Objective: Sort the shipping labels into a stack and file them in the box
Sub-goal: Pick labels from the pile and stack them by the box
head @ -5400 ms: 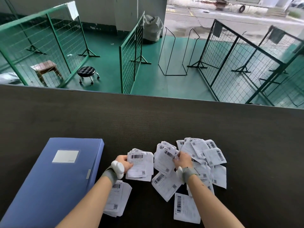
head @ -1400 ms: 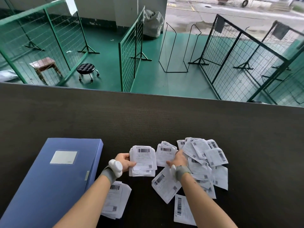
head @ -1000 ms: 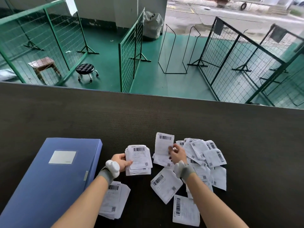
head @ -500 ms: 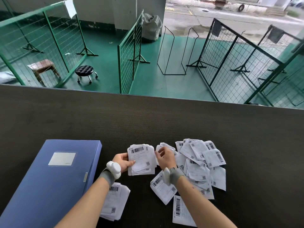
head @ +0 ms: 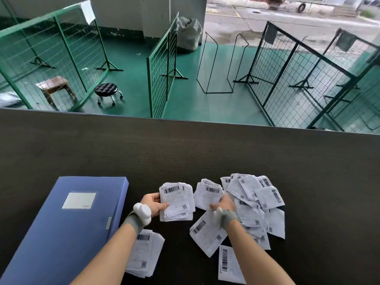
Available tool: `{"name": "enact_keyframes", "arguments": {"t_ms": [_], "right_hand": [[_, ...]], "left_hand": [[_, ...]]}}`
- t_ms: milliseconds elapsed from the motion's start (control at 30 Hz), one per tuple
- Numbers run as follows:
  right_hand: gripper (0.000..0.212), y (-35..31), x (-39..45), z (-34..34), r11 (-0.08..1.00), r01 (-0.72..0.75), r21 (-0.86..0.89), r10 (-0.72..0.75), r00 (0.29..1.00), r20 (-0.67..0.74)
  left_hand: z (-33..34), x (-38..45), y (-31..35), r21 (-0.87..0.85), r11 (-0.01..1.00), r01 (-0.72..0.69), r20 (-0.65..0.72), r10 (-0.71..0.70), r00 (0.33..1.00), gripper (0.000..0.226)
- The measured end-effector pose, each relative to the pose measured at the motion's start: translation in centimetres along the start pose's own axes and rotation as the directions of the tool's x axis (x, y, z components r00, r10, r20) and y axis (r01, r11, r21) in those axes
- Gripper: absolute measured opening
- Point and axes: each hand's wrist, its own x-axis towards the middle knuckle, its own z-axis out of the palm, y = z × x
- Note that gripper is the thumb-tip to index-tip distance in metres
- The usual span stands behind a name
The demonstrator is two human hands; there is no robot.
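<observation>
Shipping labels gathered into a held stack [head: 176, 201], pinched along its left edge by the left hand [head: 153, 203], thumb over the top sheet, other fingers curled beneath, barcode facing up. Right hand [head: 223, 203] just beside it, fingers bent down onto the left edge of the loose pile of labels [head: 249, 199], seemingly grasping a top label [head: 208, 195]; grip partly hidden by the back of the hand, so not certain whether pinched or only pressed. Grey bands with white pieces on both wrists.

Further out: one single label [head: 207, 233] lying partly under the right wrist, another label [head: 229, 265] beside the right forearm at the near edge. Under the left forearm, a second stack [head: 145, 255] lying flat on the desk [head: 185, 151], barcode up. Left of that, a closed blue box [head: 61, 233] with a white patch on its lid, lying flat, apart from the held stack.

Beyond the desk's far edge, green floor with green mesh fence panels [head: 162, 66], a black round stool [head: 107, 91], a small wooden stool [head: 54, 85] and a filled sack [head: 188, 33].
</observation>
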Motion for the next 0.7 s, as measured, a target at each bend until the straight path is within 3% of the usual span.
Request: {"name": "enact_keyframes", "arguments": {"t_ms": [67,133,300,567,633,700], "right_hand": [[0.010,0.1,-0.2,-0.4,0.998,0.054,0.025,-0.054,0.998,-0.026],[0.018,-0.1,-0.4,-0.7,0.990,0.134,0.032,-0.130,0.986,-0.101],[0.014,-0.3,-1.1,-2.4,0.944,0.328,-0.033,-0.328,0.927,-0.183],[0.012,0.3,-0.4,-3.6,0.927,0.156,-0.341,-0.251,0.933,-0.257],[0.011,0.2,-0.3,-4.0,0.925,0.240,-0.295,-0.314,0.919,-0.238],[0.008,-0.5,-0.7,-4.1,0.933,0.353,-0.065,-0.359,0.924,-0.134]], "left_hand": [[-0.1,0.2,-0.2,0.012,1.000,0.000,-0.009,0.000,1.000,0.025],[-0.3,0.4,-0.3,0.030,1.000,0.009,-0.039,-0.008,0.999,0.031],[-0.4,0.7,-0.3,0.029,0.999,0.036,-0.061,-0.034,0.998,0.041],[-0.2,0.6,0.0,0.035,0.999,0.041,-0.026,-0.040,0.999,0.046],[-0.3,0.8,-0.2,0.045,0.998,0.033,-0.015,-0.032,0.999,0.049],[-0.4,0.9,-0.3,0.024,0.999,0.033,-0.005,-0.033,0.999,0.050]]}}
